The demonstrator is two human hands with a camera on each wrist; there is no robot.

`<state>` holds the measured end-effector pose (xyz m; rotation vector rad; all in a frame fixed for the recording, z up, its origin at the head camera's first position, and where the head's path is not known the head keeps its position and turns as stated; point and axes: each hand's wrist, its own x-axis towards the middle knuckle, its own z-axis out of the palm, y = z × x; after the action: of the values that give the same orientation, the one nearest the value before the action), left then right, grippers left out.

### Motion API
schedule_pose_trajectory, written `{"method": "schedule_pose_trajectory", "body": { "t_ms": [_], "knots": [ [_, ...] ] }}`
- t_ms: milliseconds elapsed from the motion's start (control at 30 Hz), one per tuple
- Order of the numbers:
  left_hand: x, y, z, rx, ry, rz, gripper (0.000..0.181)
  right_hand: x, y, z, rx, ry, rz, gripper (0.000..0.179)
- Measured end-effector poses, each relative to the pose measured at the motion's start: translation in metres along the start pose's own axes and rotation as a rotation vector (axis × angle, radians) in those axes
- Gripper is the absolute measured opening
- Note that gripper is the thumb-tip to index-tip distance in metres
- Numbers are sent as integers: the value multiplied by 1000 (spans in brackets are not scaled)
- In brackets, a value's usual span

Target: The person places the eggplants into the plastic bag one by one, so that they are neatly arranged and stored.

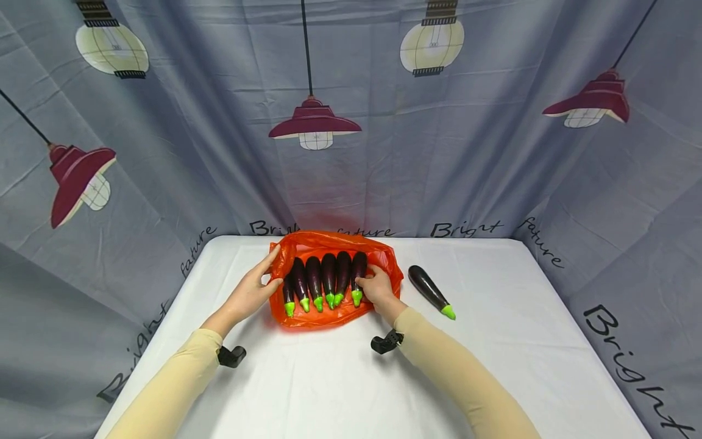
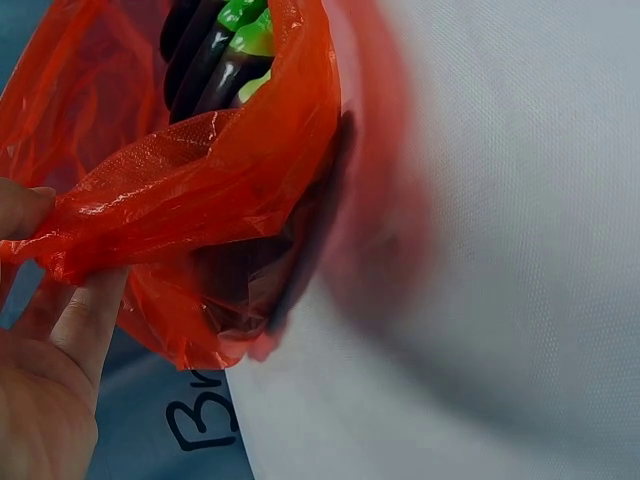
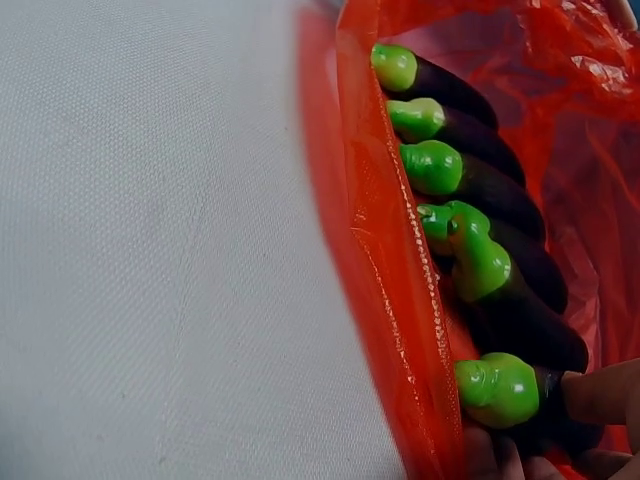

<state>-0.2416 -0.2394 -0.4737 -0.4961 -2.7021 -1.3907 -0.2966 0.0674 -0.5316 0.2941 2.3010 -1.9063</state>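
Note:
A red plastic bag (image 1: pixel 329 321) lies spread open on the table with several dark purple eggplants (image 1: pixel 328 274) side by side in it, green stem ends toward the person. My left hand (image 1: pixel 249 296) pinches the bag's left rim between thumb and fingers; the left wrist view shows the gathered plastic (image 2: pixel 110 225) between them. Inside the bag at its right end, my right hand (image 1: pixel 379 286) grips the rightmost eggplant (image 1: pixel 359 274). In the right wrist view the thumb (image 3: pixel 600 395) lies over that eggplant just behind its green cap (image 3: pixel 500 390); the other fingers are partly hidden beneath.
One more eggplant (image 1: pixel 430 291) lies on the white table (image 1: pixel 493 366) to the right of the bag, slanting with its green end toward the person. A grey curtain (image 1: pixel 351 183) printed with lamps hangs behind the table's back edge. Black wrist cameras sit on both wrists.

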Motion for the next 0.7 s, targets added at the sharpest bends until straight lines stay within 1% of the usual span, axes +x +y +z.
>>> {"method": "schedule_pose_trajectory", "body": {
  "t_ms": [200,700],
  "knots": [
    [-2,1,-1,11,-3,-11,82,-1,-3,2,-48,28,-17,60],
    [-2,3,-1,2,-3,-12,82,-15,-11,-4,-56,32,-53,62]
  ]
}}
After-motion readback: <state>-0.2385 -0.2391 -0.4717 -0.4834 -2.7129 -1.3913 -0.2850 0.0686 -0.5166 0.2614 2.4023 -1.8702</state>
